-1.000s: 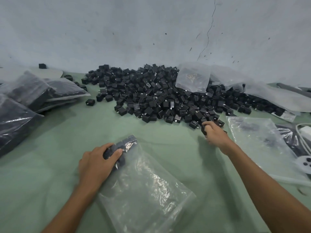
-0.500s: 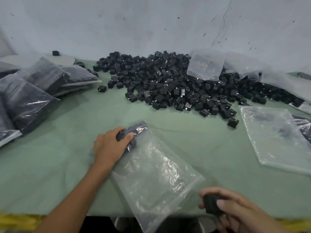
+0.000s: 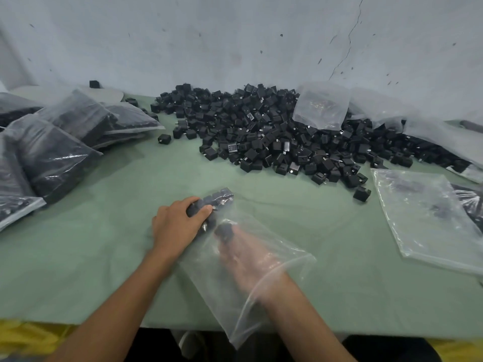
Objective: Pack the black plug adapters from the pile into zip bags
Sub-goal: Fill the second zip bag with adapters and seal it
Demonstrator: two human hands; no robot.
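The zip bag [image 3: 292,259] lies flat on the green worktop [image 3: 78,257] right in front of you. Its open mouth is toward you, and its near end hangs over the worktop's edge. A short row of packed adapters [image 3: 217,201] sits at its far, closed end. Your left hand [image 3: 177,228] grips that end through the plastic, fingers and thumb curled round the row. Your right hand [image 3: 248,259] is inside the bag up to the wrist and blurred, with 1 dark adapter [image 3: 224,231] at its fingertips. Through the blur and the film you cannot tell whether those fingers are closed on it.

Beyond the bag and well apart from it, the pile [image 3: 274,137] of black adapters spreads along the foot of the wall [image 3: 235,35]. 1 stray adapter [image 3: 362,193] sits just off its near right edge, and another stray [image 3: 164,139] lies off its left edge. An empty clear bag [image 3: 322,108] rests on top of the pile and hides the adapters behind it. More clear plastic [image 3: 444,137] drapes over the pile's right end.

To your right, a flat clear bag [image 3: 428,226] lies on the worktop near the first stray adapter. To your left, filled bags [image 3: 52,158], dark with adapters, lean on one another.
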